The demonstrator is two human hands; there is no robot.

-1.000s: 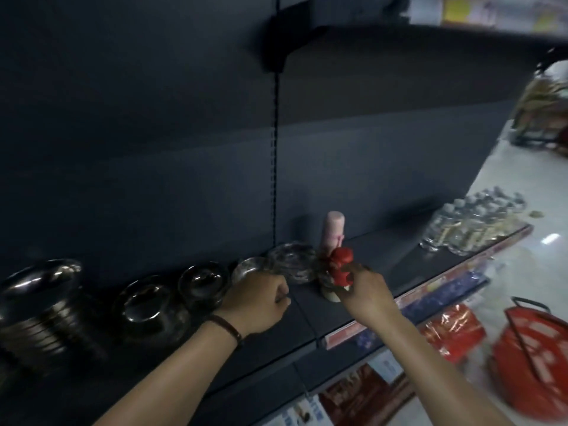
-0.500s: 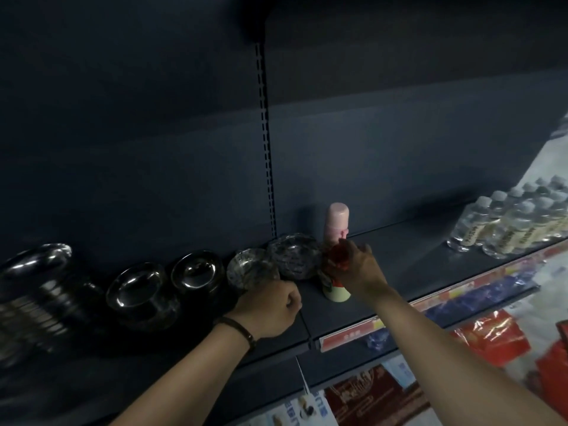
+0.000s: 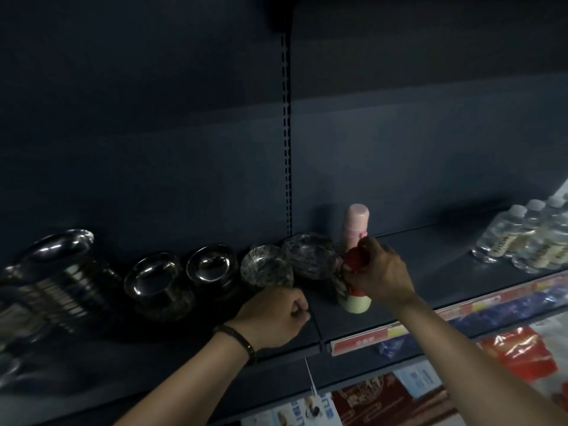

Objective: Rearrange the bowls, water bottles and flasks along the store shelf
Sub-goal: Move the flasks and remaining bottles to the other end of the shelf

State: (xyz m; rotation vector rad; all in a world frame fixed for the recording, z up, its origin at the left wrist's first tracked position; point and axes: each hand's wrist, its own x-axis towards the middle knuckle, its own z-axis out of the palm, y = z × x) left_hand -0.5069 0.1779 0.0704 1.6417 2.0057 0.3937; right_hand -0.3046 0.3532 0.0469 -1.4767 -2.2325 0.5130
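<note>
1. The right hand (image 3: 379,273) is wrapping its fingers (image 3: 373,244) tightly around the red cap of a cream flask (image 3: 353,298), which is standing on the dark shelf (image 3: 445,272) directly below the knuckles. Gripping only at the top, the hand is risking a tip: any sideways pull could be rocking the cream flask on its narrow base.

2. A pink flask (image 3: 356,224) is standing upright just behind the fingertips, near or touching them; I cannot tell which. A backward nudge could be toppling it against the back panel.

3. A speckled bowl (image 3: 310,259) is sitting immediately to the thumb side of the right hand, close to the cream flask. Sliding the flask leftward could be knocking it into that bowl and its speckled neighbour (image 3: 266,269).

4. The left hand (image 3: 273,318) is curling into a closed fist, resting near the shelf's front edge just below the speckled neighbour; whether it is pinching anything small is hidden.

5. Steel bowls (image 3: 212,265) are lining up further beyond the left hand's knuckles, and water bottles (image 3: 528,241) are clustering well apart, past the right wrist side.

6. The cream flask is looking pale-bodied with a printed pattern near its shoulder, its cap glossy red; blur is hiding finer detail.
</note>
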